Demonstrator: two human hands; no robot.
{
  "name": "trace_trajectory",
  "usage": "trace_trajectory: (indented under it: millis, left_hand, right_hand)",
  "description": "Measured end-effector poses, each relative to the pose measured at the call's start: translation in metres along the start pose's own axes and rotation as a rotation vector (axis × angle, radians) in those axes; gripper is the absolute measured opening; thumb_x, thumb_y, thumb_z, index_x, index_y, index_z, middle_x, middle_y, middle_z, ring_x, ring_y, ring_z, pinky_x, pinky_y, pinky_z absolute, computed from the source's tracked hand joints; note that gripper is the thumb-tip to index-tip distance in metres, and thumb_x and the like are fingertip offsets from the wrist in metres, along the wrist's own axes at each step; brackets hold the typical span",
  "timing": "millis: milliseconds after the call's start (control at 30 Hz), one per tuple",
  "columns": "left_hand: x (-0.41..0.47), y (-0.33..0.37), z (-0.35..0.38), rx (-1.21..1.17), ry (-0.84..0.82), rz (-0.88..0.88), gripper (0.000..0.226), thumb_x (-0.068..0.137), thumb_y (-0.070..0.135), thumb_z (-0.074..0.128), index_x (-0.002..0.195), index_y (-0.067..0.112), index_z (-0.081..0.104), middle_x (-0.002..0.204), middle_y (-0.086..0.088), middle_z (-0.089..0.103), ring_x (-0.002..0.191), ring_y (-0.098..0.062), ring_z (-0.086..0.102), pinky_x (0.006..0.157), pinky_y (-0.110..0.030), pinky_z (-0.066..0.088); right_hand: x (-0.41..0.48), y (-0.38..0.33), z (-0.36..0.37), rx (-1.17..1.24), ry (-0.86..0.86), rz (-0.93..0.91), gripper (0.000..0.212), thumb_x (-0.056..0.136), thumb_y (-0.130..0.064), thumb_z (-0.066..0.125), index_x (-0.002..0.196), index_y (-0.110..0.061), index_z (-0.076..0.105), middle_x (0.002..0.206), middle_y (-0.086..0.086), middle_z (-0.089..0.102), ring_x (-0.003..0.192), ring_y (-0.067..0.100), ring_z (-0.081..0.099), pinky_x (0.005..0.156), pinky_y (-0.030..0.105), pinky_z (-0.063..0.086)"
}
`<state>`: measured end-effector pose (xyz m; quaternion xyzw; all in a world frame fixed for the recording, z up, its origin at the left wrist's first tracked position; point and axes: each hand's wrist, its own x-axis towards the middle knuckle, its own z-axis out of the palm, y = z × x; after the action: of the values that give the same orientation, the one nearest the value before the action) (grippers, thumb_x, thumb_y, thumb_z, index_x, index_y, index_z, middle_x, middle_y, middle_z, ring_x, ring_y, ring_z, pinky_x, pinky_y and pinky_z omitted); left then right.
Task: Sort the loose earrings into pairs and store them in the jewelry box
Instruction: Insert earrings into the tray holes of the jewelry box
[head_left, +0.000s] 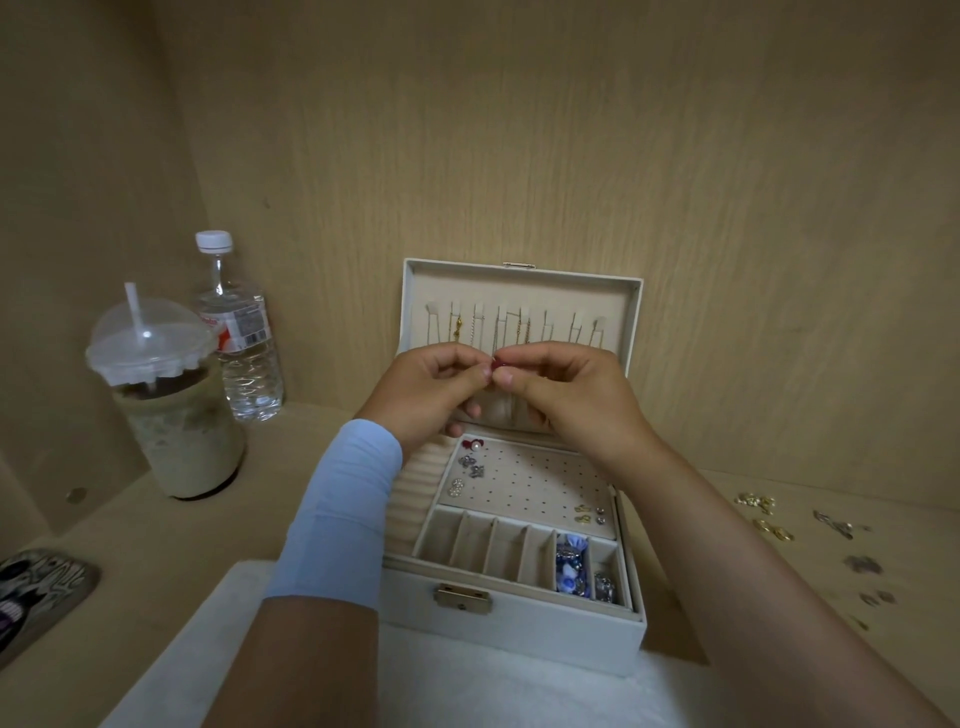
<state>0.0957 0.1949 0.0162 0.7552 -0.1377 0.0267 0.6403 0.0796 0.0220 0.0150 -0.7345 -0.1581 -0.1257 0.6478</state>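
A cream jewelry box (519, 621) stands open in front of me, with necklaces hanging in its lid. Above its tray my left hand (434, 395) and my right hand (563, 395) meet fingertip to fingertip and pinch a small dark red earring (500, 364) between them. The perforated earring panel (524, 480) holds a red and pearl stud (472, 444), silver studs at its left and small gold and silver studs at its right. Blue pieces (570, 564) fill one front compartment. Loose gold and silver earrings (766, 514) lie on the shelf to the right.
A lidded iced drink cup with a straw (171, 415) and a water bottle (241, 338) stand at the left. A patterned phone case (36, 592) lies at the near left edge. A white cloth (208, 649) lies under the box. Wooden walls close in behind and at the left.
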Motion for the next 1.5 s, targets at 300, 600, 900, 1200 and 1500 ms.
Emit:
trace_trajectory:
  millis: [300, 600, 900, 1200, 1500]
  left_hand:
    - [0.006, 0.000, -0.010, 0.364, -0.039, 0.008, 0.010, 0.091, 0.023, 0.067, 0.085, 0.021, 0.075, 0.079, 0.004, 0.072, 0.073, -0.012, 0.064, 0.071, -0.027, 0.053]
    - [0.005, 0.001, -0.012, 0.746, -0.189, -0.143, 0.017, 0.080, 0.021, 0.074, 0.087, 0.036, 0.079, 0.088, 0.022, 0.071, 0.090, 0.000, 0.063, 0.087, -0.021, 0.049]
    - [0.003, 0.001, -0.008, 0.636, -0.144, -0.116, 0.013, 0.083, 0.022, 0.070, 0.088, 0.032, 0.076, 0.093, 0.016, 0.072, 0.091, -0.003, 0.064, 0.085, -0.021, 0.047]
    - [0.005, 0.005, -0.006, 0.197, 0.026, -0.052, 0.011, 0.081, 0.011, 0.077, 0.084, 0.021, 0.075, 0.073, 0.005, 0.074, 0.067, -0.008, 0.066, 0.066, -0.021, 0.052]
    - [0.006, 0.000, -0.011, 0.479, -0.072, -0.070, 0.013, 0.082, 0.018, 0.073, 0.086, 0.031, 0.076, 0.092, 0.014, 0.073, 0.090, -0.002, 0.066, 0.088, -0.019, 0.048]
  right_hand:
    - [0.001, 0.014, 0.001, -0.495, 0.053, -0.153, 0.012, 0.086, -0.024, 0.078, 0.096, -0.029, 0.080, 0.086, -0.018, 0.073, 0.080, -0.005, 0.067, 0.075, 0.015, 0.053]
    - [-0.008, 0.012, 0.003, -1.114, -0.226, -0.256, 0.017, 0.088, -0.037, 0.073, 0.104, -0.042, 0.077, 0.097, -0.017, 0.074, 0.090, 0.007, 0.065, 0.076, 0.031, 0.055]
    - [-0.005, 0.008, 0.001, -1.146, -0.265, -0.249, 0.019, 0.090, -0.040, 0.067, 0.106, -0.043, 0.076, 0.096, -0.016, 0.073, 0.089, 0.007, 0.065, 0.073, 0.031, 0.056]
    - [-0.001, 0.007, -0.002, -0.522, 0.005, -0.099, 0.017, 0.080, -0.024, 0.084, 0.096, -0.027, 0.081, 0.077, -0.018, 0.074, 0.066, -0.010, 0.064, 0.065, 0.009, 0.046]
    - [-0.002, 0.014, -0.005, -0.592, -0.118, -0.041, 0.012, 0.077, -0.027, 0.086, 0.087, -0.032, 0.081, 0.080, -0.020, 0.076, 0.078, -0.005, 0.069, 0.079, 0.021, 0.056]
